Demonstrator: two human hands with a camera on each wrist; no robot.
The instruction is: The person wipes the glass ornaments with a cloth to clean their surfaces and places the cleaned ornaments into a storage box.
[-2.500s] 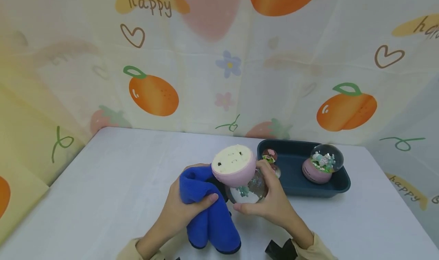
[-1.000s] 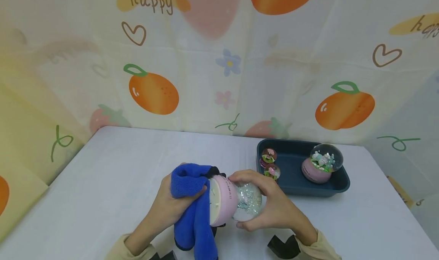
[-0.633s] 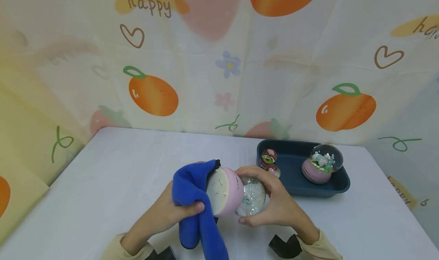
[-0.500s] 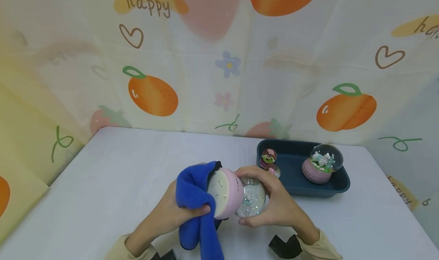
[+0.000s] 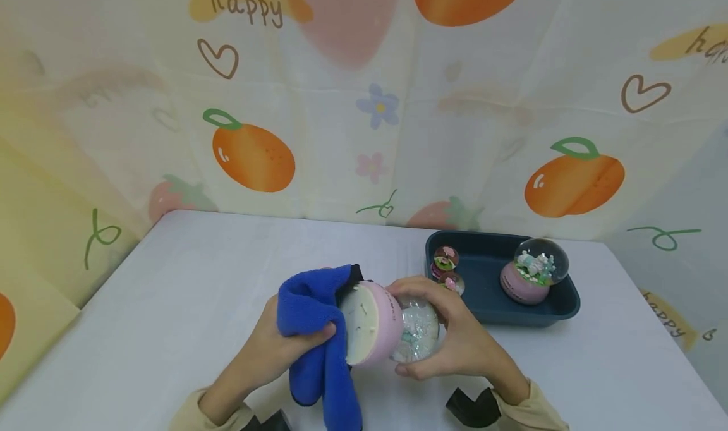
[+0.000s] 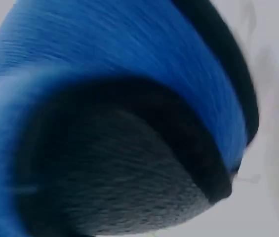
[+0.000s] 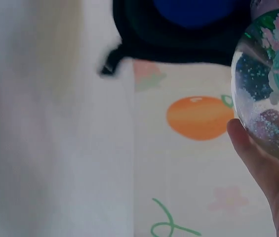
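Observation:
My right hand (image 5: 455, 330) grips the clear glass ball of a snow globe (image 5: 418, 333), thumb below and fingers over the top. The globe lies tipped on its side above the table, its pink base with a pale underside turned left. Glitter and small turquoise and pink figures show inside the ball in the right wrist view. My left hand (image 5: 273, 342) grips a blue cloth (image 5: 309, 304) with black edging, bunched against the base's underside and hanging down in folds. In the left wrist view the cloth (image 6: 114, 39) fills most of the picture, its dark grey side showing, and hides the fingers.
On the white table (image 5: 199, 292), a dark blue tray (image 5: 483, 314) stands at the back right. Inside it are another pink-based snow globe (image 5: 529, 282) at the right and two small globes (image 5: 446, 258) at the left. A fruit-patterned curtain (image 5: 330, 134) hangs behind the table.
The globe has turned from base up and tilted to lying sideways, base to the left. Both hands have shifted slightly, with the cloth moving left and right against the base.

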